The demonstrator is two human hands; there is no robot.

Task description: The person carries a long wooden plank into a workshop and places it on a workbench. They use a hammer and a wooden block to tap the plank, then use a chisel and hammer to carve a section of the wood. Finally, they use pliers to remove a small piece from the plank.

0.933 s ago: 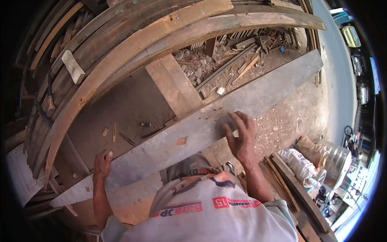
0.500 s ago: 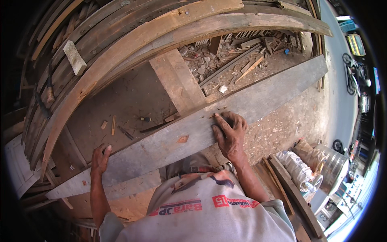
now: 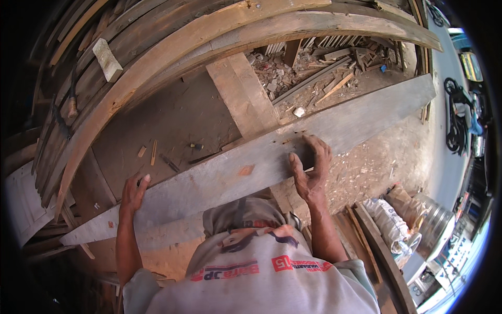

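Plank, long and grey, slants from lower left to upper right, its far edge meeting the near end of a brown board. At that far edge, toward the plank's left end, is the left hand; whether its fingers grip, I cannot tell. Over the near edge, the right hand is open, thumb and fingers apart.

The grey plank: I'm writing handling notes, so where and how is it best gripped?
Probably the grey plank is best held by its long edges, hands well apart, from the near side, where the wearer's torso faces it. It is long, broad face up, and its far edge looks thin enough to grasp; the left hand is at that edge.
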